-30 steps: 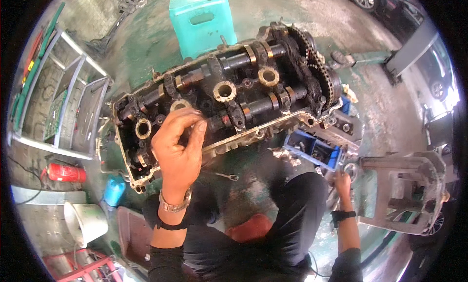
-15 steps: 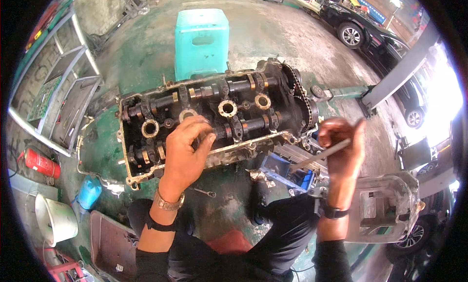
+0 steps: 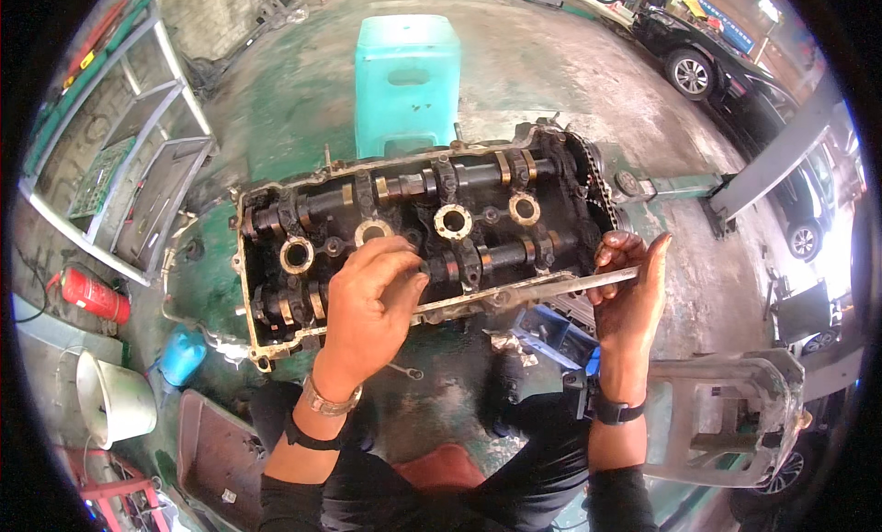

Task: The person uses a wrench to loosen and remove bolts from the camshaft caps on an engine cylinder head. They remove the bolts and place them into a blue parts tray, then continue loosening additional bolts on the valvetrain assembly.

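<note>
a long thin metal bar (image 3: 528,289) lies across the near edge of the engine head (image 3: 413,238). the left hand (image 3: 367,302) and right hand (image 3: 634,293) each pinch one end. it looks stiff, light and probably oily, so the ends are the best hold.

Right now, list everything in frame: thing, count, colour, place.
cylinder head: 1, black and grimy, centre
metal bar: 1, silver, held by both hands across the cylinder head's near edge
plastic stool: 1, teal, behind
fire extinguisher: 1, red, left
bucket: 1, white, lower left
shelf frame: 1, grey, left
cars: 2 or more, dark, upper right
left hand: 1, on bar
right hand: 1, on bar end
</note>
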A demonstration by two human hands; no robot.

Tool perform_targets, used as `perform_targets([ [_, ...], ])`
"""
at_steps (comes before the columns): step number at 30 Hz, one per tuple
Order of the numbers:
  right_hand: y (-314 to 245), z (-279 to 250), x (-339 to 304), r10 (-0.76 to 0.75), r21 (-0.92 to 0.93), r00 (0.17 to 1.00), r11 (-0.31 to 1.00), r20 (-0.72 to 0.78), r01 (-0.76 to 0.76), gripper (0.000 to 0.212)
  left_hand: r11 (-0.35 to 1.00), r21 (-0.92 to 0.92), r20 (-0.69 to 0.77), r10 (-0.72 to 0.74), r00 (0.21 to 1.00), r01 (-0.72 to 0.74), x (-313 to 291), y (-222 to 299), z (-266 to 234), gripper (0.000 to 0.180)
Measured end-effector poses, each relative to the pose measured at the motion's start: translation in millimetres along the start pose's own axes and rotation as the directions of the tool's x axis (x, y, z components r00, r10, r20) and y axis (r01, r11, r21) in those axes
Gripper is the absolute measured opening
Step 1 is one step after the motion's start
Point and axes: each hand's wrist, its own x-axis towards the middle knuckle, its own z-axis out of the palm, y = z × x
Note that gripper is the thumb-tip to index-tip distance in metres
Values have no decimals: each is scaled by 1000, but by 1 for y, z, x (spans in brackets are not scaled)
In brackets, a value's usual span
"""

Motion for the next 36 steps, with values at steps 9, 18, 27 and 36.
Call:
perform_targets([
  [9, 10, -9, -2, 25, 90, 992, 995, 120, -36, 50, 992, 58, -91, 120, 989, -115, 7, 9, 9, 18],
  [18, 25, -13, -7, 65, 57, 984, 996, 164, -75, 53, 988, 104, -45, 121, 992, -116, 18, 13, 21, 24],
  [27, 33, -17, -15, 90, 49, 983, 994, 160, -99, 46, 951, 290, 95, 84, 992, -108, 22, 15, 23, 31],
  [36, 35, -20, -33, 197, 159, 963, 961, 184, -227, 29, 940, 301, 140, 120, 983, -158, 21, 12, 23, 29],
])
